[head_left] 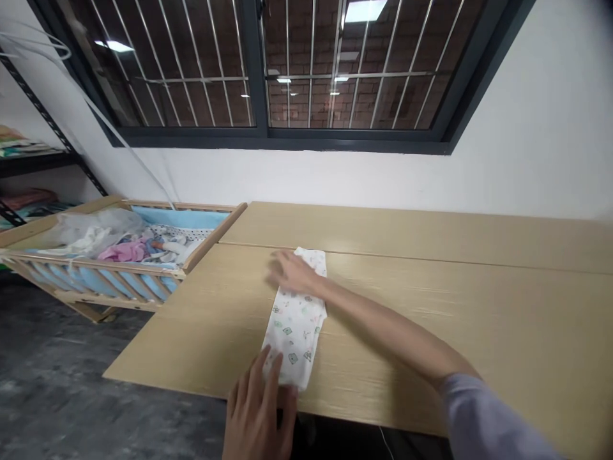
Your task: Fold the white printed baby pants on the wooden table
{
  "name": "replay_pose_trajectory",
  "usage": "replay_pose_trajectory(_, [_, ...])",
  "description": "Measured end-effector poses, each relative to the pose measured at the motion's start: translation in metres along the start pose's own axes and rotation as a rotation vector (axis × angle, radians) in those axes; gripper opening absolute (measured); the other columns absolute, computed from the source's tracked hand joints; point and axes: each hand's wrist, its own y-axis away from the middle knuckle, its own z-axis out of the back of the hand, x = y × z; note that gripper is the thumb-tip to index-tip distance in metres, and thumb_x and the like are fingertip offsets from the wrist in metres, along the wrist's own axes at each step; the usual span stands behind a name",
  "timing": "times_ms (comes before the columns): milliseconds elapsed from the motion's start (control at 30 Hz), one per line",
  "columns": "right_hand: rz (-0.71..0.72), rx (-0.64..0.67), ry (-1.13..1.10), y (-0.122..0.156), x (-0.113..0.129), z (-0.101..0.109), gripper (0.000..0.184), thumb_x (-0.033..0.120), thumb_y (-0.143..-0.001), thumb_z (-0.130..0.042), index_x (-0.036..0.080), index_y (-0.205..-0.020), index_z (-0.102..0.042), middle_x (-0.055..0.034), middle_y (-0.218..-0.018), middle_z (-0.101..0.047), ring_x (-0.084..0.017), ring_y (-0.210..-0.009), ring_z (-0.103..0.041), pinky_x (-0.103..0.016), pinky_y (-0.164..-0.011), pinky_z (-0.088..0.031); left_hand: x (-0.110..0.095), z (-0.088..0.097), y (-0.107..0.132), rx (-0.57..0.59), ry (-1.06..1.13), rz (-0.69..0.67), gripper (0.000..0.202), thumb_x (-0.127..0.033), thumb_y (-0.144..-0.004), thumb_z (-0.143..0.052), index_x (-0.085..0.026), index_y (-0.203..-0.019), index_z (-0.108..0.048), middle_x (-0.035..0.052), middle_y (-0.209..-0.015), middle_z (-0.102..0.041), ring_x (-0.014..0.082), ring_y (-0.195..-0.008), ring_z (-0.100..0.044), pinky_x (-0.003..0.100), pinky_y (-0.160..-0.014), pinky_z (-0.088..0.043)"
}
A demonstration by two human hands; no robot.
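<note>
A white cloth (297,332) with small green and grey prints lies folded into a long narrow strip on the wooden table (407,306). Its near end reaches almost to the table's front edge. My left hand (261,406) rests at that near end, fingers stretched out over the cloth's lower left corner. Over the upper part of the strip reaches my right hand (297,273), its fingers pointing left and somewhat blurred. The right palm covers part of the cloth; whether it presses down or hovers I cannot tell.
A wooden crib (191,255) with blue lining stands left of the table, holding crumpled clothes, a pink cloth (125,250) and a clear plastic bag (103,223). Black shelving (36,165) with folded fabric is at far left. A barred window (263,137) sits in the wall behind.
</note>
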Motion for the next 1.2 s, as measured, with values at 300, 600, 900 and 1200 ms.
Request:
replay_pose_trajectory(300, [0.522, 0.456, -0.098, 0.100, 0.038, -0.033, 0.061, 0.044, -0.105, -0.042, 0.019, -0.159, -0.031, -0.0111, -0.167, -0.023, -0.023, -0.155, -0.018, -0.042, -0.126, -0.016, -0.019, -0.010, 0.029, 0.067, -0.146, -0.074, 0.049, -0.036, -0.091, -0.056, -0.017, -0.136, -0.057, 0.0188, -0.138, -0.063, 0.0323, -0.125, -0.060, 0.046, -0.096, -0.041])
replay_pose_trajectory(600, [-0.015, 0.345, 0.170, 0.006, -0.088, -0.016, 0.073, 0.061, -0.103, -0.020, 0.019, -0.163, -0.015, -0.0076, -0.169, -0.008, -0.024, -0.157, -0.005, -0.045, -0.127, -0.005, -0.013, -0.008, 0.025, 0.075, -0.186, -0.116, 0.049, -0.035, -0.091, -0.057, -0.021, -0.139, -0.057, 0.0177, -0.141, -0.061, 0.0306, -0.124, -0.062, 0.044, -0.097, -0.040])
replay_pose_trajectory(900, [-0.058, 0.124, 0.157, 0.001, -0.097, -0.009, 0.068, 0.050, -0.105, -0.024, 0.009, -0.159, -0.027, -0.0160, -0.168, -0.017, -0.027, -0.157, -0.011, -0.047, -0.126, -0.010, -0.008, -0.005, 0.018, 0.080, -0.078, -0.102, 0.043, -0.033, -0.092, -0.060, -0.021, -0.133, -0.060, 0.0152, -0.137, -0.065, 0.0319, -0.121, -0.063, 0.046, -0.098, -0.037])
replay_pose_trajectory(1200, [0.381, 0.229, -0.096, 0.143, 0.042, 0.009, 0.030, 0.040, -0.101, -0.048, 0.018, -0.110, -0.067, -0.0085, -0.100, -0.071, -0.022, -0.097, -0.065, -0.036, -0.089, -0.051, 0.055, -0.001, -0.012, 0.158, 0.347, -0.191, 0.019, -0.030, -0.094, -0.065, -0.027, -0.113, -0.067, 0.0017, -0.112, -0.076, 0.0214, -0.100, -0.070, 0.035, -0.089, -0.050])
